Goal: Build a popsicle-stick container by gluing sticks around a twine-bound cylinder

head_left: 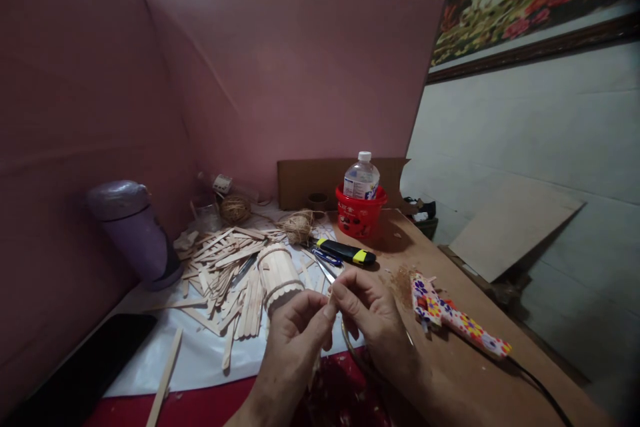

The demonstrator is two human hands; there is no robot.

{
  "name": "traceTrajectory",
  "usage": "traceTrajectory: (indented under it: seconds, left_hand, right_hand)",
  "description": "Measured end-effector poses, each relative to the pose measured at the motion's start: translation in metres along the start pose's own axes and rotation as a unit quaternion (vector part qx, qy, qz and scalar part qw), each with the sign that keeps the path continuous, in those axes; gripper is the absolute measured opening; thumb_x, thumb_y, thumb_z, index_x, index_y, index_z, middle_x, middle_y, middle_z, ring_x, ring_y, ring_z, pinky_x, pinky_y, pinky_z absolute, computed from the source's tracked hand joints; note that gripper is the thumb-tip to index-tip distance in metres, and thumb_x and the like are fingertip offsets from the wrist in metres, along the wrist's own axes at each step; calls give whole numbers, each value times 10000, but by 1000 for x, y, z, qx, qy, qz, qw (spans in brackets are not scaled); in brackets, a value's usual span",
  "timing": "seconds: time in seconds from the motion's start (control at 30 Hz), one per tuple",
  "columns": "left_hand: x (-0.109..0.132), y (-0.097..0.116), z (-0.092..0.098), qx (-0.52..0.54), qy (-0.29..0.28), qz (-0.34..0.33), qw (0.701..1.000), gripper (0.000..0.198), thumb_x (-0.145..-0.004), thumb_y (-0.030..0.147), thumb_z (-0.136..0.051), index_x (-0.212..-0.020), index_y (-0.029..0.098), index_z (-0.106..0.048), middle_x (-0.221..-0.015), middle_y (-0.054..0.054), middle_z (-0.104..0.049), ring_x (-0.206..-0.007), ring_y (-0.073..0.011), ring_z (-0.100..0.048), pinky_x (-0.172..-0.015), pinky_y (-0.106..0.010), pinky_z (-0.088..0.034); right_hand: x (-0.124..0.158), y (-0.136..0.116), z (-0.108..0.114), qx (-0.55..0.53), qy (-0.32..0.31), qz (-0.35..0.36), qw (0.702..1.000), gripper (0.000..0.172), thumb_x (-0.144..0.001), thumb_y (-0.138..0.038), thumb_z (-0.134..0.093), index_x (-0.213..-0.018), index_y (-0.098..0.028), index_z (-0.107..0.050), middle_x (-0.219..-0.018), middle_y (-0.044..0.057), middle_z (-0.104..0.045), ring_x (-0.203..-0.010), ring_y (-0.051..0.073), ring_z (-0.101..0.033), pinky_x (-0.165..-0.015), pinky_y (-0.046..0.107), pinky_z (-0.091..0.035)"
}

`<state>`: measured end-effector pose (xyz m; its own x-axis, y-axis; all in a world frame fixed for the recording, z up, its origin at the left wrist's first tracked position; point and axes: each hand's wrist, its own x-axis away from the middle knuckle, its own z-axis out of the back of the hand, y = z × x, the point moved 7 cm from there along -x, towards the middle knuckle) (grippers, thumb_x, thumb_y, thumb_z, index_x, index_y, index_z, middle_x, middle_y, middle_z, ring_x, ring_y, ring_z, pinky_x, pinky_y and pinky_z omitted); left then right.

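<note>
Pinching a small pale sliver between my fingertips, I hold my left hand and right hand close together at the near middle of the scene. Thumb and forefinger of each close on it and cover most of it, so I can't make out its full shape; my other fingers curl loosely.

Just beyond my left hand lies a pale wooden barrel-shaped cylinder made of flat sticks, its near end partly hidden by my knuckles. To its left spreads a heap of flat pale wooden craft sticks, overlapping too much to count. Beyond my fingers, silver pointed metal blades show, but my right hand blocks whatever continues nearer.

Farther off sit a black-and-yellow plastic cutter and a loose tan ball of twine. A clear plastic bottle with a white cap stands in a red plastic bucket, its lower part out of sight.

On the right rests a flower-patterned, gun-shaped tool, its black cord cut off at the near edge. A flat black slab, near left, is too dark to identify.
</note>
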<state>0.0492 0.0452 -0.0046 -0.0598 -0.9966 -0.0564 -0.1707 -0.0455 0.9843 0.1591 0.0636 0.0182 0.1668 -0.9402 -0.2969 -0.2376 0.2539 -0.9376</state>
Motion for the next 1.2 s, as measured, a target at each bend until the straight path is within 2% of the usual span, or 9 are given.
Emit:
traceTrajectory:
  seconds: [0.17, 0.27, 0.4, 0.5, 0.57, 0.67, 0.9, 1.07, 1.2]
  left_hand:
    - [1, -9, -6, 43, -29, 41, 998, 315, -798, 469, -626, -691, 179, -560, -413, 78, -418, -324, -53, -322, -337, -181, -232]
    - [1, -8, -5, 51, -19, 67, 996, 245, -796, 390, -626, -693, 173, -574, -417, 86, -398, -322, -37, -282, -330, -164, -184]
    - [1, -5, -5, 54, -23, 61, 996, 130, -779, 248, -589, -689, 155, -607, -477, 48, -493, -344, -34, -331, -349, -161, -215]
    - [1, -6, -3, 64, -18, 54, 996, 153, -800, 297, -606, -763, 152, -639, -554, 26, -554, -348, -23, -335, -352, -162, -209]
    - [-1, -4, 0, 47, -4, 29, 998, 211, -790, 361, -652, -786, 150, -648, -562, 31, -547, -362, -15, -324, -364, -156, -202]
    - [-2, 2, 4, 12, 15, -15, 1000, 256, -765, 371, -686, -676, 138, -630, -487, 50, -470, -407, -27, -330, -395, -151, -218]
    - [2, 8, 8, 22, 27, 13, 999, 171, -748, 244, -565, -668, 133, -668, -482, 13, -536, -384, -47, -313, -385, -181, -204]
    - [1, 16, 10, -31, 48, -19, 998, 222, -699, 339, -685, -620, 133, -660, -469, 22, -510, -402, -49, -321, -389, -185, -205]
    - [1, 11, 8, -31, 32, -25, 999, 157, -706, 291, -657, -676, 139, -685, -499, 4, -551, -434, -78, -388, -421, -204, -282]
  right_hand:
    - [1, 4, 0, 13, -6, -12, 1000, 265, -805, -377, -658, -671, -165, -575, -592, -52, -489, -453, 56, -385, -401, 191, -289]
    - [1, 11, 0, 2, -2, -35, 999, 270, -798, -391, -654, -680, -164, -566, -570, -54, -488, -437, 59, -376, -395, 192, -287]
    - [0, 16, 4, -13, 20, -53, 998, 277, -808, -419, -636, -713, -175, -544, -501, -73, -458, -407, 64, -349, -387, 196, -269]
    - [0, 13, 9, -8, 44, -39, 998, 279, -816, -425, -637, -720, -180, -546, -537, -67, -475, -429, 65, -361, -402, 199, -283]
    - [0, 8, 10, 8, 50, -21, 998, 280, -806, -421, -650, -703, -180, -553, -543, -68, -461, -437, 66, -353, -405, 205, -277]
    - [1, 1, 7, 43, 35, 0, 998, 278, -797, -403, -657, -666, -176, -565, -521, -67, -433, -444, 72, -349, -410, 216, -265]
    - [3, 0, 5, 27, 20, 3, 999, 283, -807, -414, -636, -668, -178, -566, -531, -63, -447, -445, 73, -349, -421, 221, -279]
    - [2, -3, 5, 39, 19, 6, 999, 279, -805, -401, -641, -659, -174, -572, -541, -55, -463, -452, 77, -368, -422, 223, -284]
    - [1, -1, 6, 20, 24, 2, 1000, 284, -809, -410, -641, -669, -177, -560, -547, -58, -458, -446, 74, -365, -414, 214, -286]
